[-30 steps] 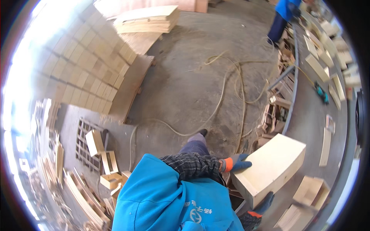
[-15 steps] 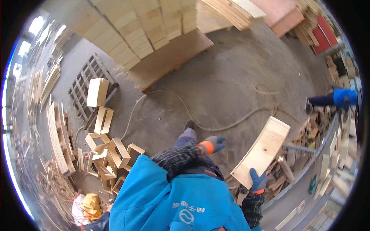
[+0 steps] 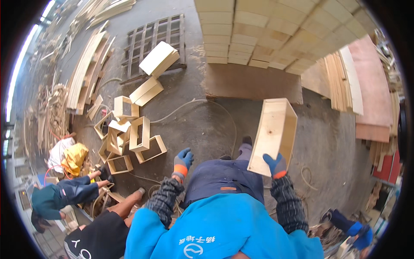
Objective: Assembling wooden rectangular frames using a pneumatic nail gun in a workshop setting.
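A long pale wooden box (image 3: 270, 131) with raised sides is held out in front of me on the right. My right hand (image 3: 276, 165), in a blue and grey glove with an orange cuff, is closed on its near end, thumb over the edge. My left hand (image 3: 184, 159), gloved the same way, hangs in the air left of my body. It holds nothing and its fingers are apart. Beyond it on the left, several open wooden frames (image 3: 140, 134) lie in a loose heap on the floor.
A tall stack of pale wooden blocks or boxes (image 3: 258, 34) stands ahead on a brown board (image 3: 254, 82). A slatted pallet (image 3: 172, 32) bears a pale box. A hose (image 3: 174, 111) crosses the floor. People (image 3: 99, 231) are at lower left, another (image 3: 351, 226) at lower right.
The view has turned right, bringing the stack ahead. My right hand has carried the box round in front of me. My left hand has moved out to my left side.
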### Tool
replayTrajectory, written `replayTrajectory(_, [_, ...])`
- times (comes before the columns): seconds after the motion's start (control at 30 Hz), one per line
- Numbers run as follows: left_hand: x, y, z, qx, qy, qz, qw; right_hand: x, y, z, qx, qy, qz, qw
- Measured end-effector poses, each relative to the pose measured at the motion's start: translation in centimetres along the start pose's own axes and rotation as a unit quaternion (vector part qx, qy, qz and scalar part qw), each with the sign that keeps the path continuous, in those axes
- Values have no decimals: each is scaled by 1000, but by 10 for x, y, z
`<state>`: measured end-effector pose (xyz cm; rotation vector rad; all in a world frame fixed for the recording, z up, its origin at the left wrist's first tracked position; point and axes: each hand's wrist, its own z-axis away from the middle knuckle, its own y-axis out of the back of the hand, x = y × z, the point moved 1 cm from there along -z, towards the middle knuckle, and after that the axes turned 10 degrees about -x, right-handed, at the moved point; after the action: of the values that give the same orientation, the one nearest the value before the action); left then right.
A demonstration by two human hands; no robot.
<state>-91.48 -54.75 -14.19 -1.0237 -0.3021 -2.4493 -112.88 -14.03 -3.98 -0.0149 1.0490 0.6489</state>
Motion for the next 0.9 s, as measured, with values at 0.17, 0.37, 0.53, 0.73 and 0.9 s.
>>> replayTrajectory(0.17, [-12, -49, 44, 122, 60, 115, 984, -9, -57, -173, -133, 30, 57, 989])
replayTrajectory(0.37, [-29, -128, -6, 89, 78, 101, 988, -1, -177, -352, -92, 71, 152, 982])
replayTrajectory(0.53, [-78, -152, -108, 96, 54, -7, 994, 64, -283, -523, 10, 46, 315, 948])
replayTrajectory(0.73, [-112, -148, -121, 221, 46, -118, 967, 135, -362, -714, 18, 10, 398, 917])
replayTrajectory(0.9, [-108, -136, -122, 294, -45, -81, 951, 170, -378, -813, 46, 8, 381, 924])
